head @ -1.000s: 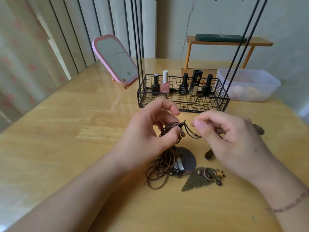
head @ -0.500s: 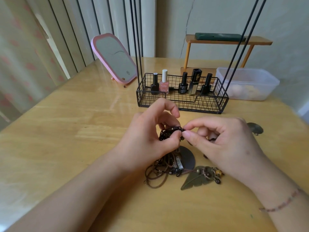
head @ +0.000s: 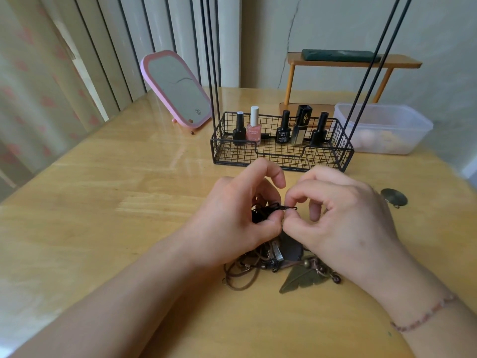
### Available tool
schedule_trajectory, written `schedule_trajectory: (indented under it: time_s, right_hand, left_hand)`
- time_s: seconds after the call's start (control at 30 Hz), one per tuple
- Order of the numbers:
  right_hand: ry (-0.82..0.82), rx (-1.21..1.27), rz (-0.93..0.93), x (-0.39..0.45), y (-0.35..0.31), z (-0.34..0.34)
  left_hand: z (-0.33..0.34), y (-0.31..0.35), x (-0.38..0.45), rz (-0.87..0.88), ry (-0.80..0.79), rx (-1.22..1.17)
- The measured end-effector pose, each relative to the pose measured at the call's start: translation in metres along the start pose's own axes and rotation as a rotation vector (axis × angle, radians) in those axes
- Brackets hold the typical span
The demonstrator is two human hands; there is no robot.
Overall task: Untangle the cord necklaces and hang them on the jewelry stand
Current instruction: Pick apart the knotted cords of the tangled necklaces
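At the far left a pink mirror (head: 178, 90) leans back on the wooden table (head: 103, 202), well apart from the work. Nearer the middle, the left hand (head: 237, 218) is curled around a dark knot of cord necklaces (head: 260, 215), thumb and fingers pinching the bundle just above the tabletop. More of the tangle spills down below both hands: brown cord loops (head: 240, 277) lie on the table at the near side, with small metal charms and a green leaf pendant (head: 302, 279) just to their right. The right hand (head: 340, 215) meets the left, its thumb and forefinger pinching a thin dark strand (head: 290, 208) that runs out of the knot, so both hands are closed on the cords and working the same snarl. Beyond the hands stands the jewelry stand (head: 281, 151), a black wire basket holding nail polish bottles (head: 254, 130), with thin black rods rising out of view; no necklace shows on the visible part of it, and its top is out of frame. Farther right sit a small wooden shelf (head: 353, 63), a clear plastic box (head: 382, 125) and a round metal disc (head: 393, 197) lying on the table. Judging from this, the task is at an early stage: the cords look knotted together, nothing appears separated, and all the hanging seems yet to be done.
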State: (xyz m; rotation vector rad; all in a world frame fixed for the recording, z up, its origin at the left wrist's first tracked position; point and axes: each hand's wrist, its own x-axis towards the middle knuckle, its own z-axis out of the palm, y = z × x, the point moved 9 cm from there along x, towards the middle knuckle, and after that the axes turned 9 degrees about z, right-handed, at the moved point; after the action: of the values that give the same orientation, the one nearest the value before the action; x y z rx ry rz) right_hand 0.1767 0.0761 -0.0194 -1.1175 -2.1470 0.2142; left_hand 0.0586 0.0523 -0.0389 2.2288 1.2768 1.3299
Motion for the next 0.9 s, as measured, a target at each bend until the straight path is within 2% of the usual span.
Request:
schedule_trajectory:
  time_s: [0.2, 0.33, 0.57, 0.8, 0.9]
  right_hand:
    - [-0.035, -0.185, 0.046, -0.001, 0.001, 0.003]
    - [-0.021, -0.225, 0.056, -0.002, 0.002, 0.000]
    - [-0.033, -0.142, 0.000, -0.002, -0.005, -0.008]
    - [-0.135, -0.205, 0.050, 0.000, 0.006, 0.008]
    - [-0.151, 0.002, 0.124, 0.001, 0.009, 0.006]
  left_hand:
    - [0.010, -0.008, -0.001, -0.046, -0.093, -0.001]
    - [0.018, -0.017, -0.004, -0.159, -0.134, -0.164]
    - [0.019, -0.026, -0.003, -0.273, -0.111, -0.344]
    - [0.023, -0.026, -0.007, -0.250, -0.182, -0.284]
    - [0.020, -0.021, -0.005, -0.200, -0.159, -0.260]
